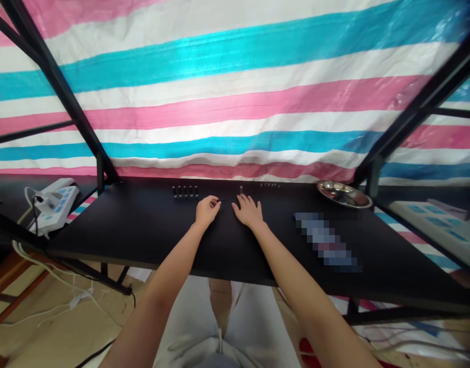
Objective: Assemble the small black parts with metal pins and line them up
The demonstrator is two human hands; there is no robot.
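Over the black table, my left hand [207, 210] has its thumb and index finger pinched together. A small dark thin piece seems to stick out at their tips, too small to name against the dark surface. To its right, my right hand [248, 210] lies with fingers spread on the tabletop. Just beyond its fingertips stands a small dark cylinder [241, 189] with a lighter top; whether a finger touches it I cannot tell. A row of several similar dark cylinders with pale tops [185, 191] stands to the left, beyond my left hand.
Several tiny pale pieces [270, 185] line the back of the black table [142, 225]. A shiny metal plate [344, 195] sits at the back right, with a blurred-out long object [327, 240] before it. Power strips [60, 207] lie left; black frame posts [100, 168] flank the table.
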